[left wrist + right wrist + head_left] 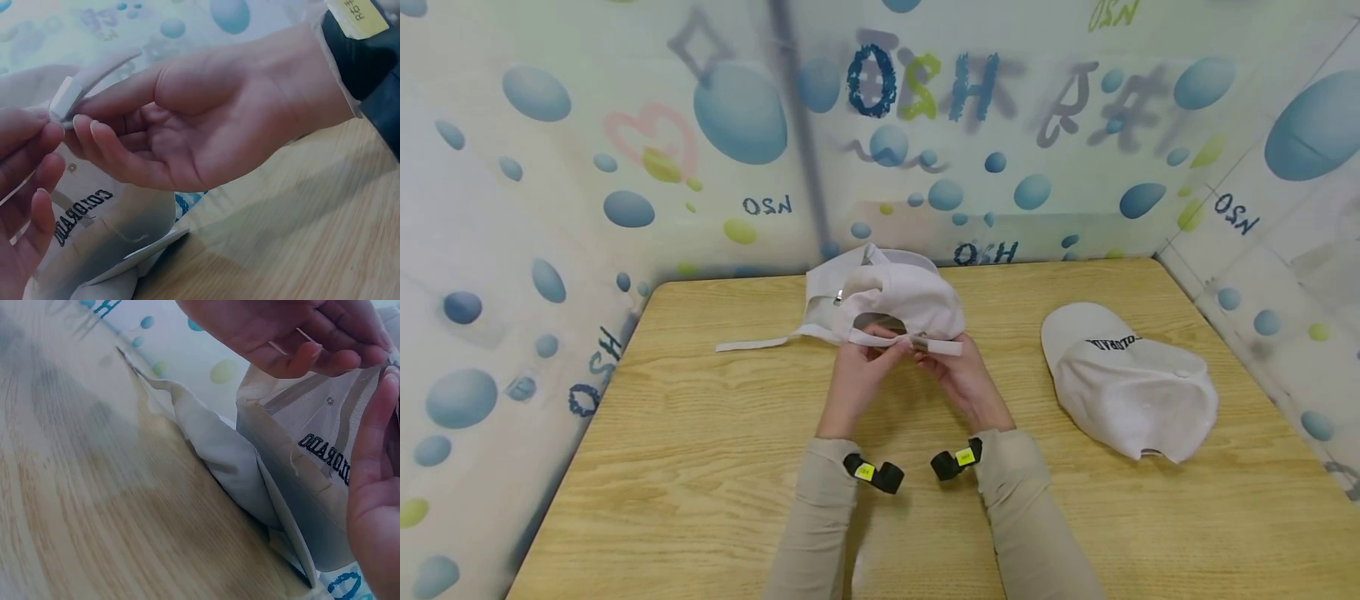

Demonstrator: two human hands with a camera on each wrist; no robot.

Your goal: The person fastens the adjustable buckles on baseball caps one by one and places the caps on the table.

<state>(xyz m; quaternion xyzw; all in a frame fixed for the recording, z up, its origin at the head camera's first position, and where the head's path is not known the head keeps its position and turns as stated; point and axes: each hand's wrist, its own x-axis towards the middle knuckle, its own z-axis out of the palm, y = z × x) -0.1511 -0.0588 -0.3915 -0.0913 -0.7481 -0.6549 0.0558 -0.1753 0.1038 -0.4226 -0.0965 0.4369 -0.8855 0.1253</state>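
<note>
A white baseball cap (pixel 917 296) is held up near the far edge of the table, its back opening toward me. My left hand (pixel 859 371) pinches the cap's back strap left of its metal buckle (pixel 919 342). On the other side, my right hand (pixel 961 377) pinches the strap at the buckle, and the strap's tail (pixel 112 67) sticks out past the fingers. Dark COLORADO lettering (pixel 84 215) shows through the cap's inside. Behind and left of it lies another white cap (pixel 823 292), its undone strap (pixel 752 344) stretched out leftward.
A third white cap (pixel 1127 379) with dark lettering lies on the right of the wooden table (pixel 700 467). Walls (pixel 880 167) printed with blue and green dots stand behind and at both sides. Each wrist wears a black band (pixel 872 473) with a yellow label.
</note>
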